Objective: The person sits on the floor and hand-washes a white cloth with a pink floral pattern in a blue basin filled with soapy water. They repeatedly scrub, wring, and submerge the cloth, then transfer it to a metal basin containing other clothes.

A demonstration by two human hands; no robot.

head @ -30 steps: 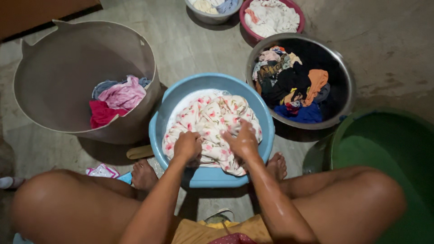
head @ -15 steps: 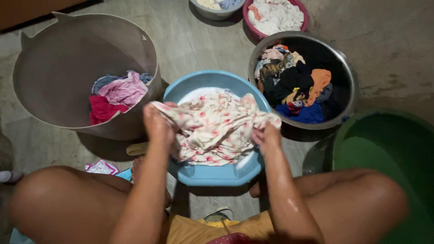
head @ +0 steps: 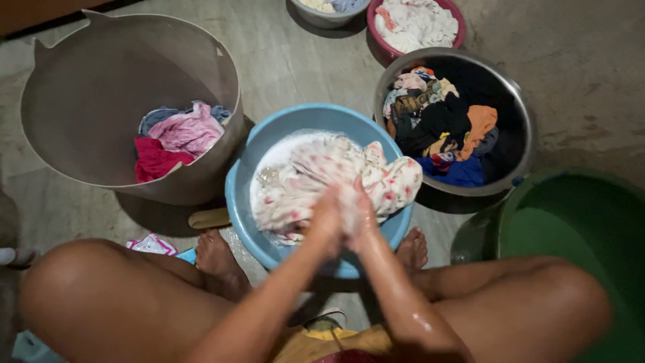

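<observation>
- Bare concrete floor (head: 591, 87), grey and stained, carries everything; the person squats on it with knees spread wide and both feet against the blue basin (head: 309, 124).
- Both hands are blurred with motion, so the fingers are hard to tell apart. The left hand (head: 327, 218) and right hand (head: 361, 214) press together, each grip clenched on a bunched part of the floral cloth (head: 336, 178).
- Under the hands the near rim of the basin is hidden by the forearms.
- That cloth is white or cream with small pink and red flowers, wet and crumpled. It lies in the basin's soapy, whitish water, and one end drapes over the right-hand rim towards the steel bowl (head: 521, 117).
- Foam shows at the left inside of the basin; how deep the water is, I cannot tell.
- Left of the basin stands a big grey tub (head: 87, 81), with pink, red and pale blue clothes (head: 178, 134) heaped at its bottom.
- Inside the steel bowl is a dark jumble of garments, black, orange and blue among them.
- At the top edge a red bowl (head: 376, 37) of white laundry and a grey bowl (head: 316, 17) are both cut off.
- On the right a green tub (head: 578, 222) is only partly in view, its inside dark.
- Beside the left foot something pale and wooden (head: 209, 217) pokes out from under the basin; what it is, I cannot say.
</observation>
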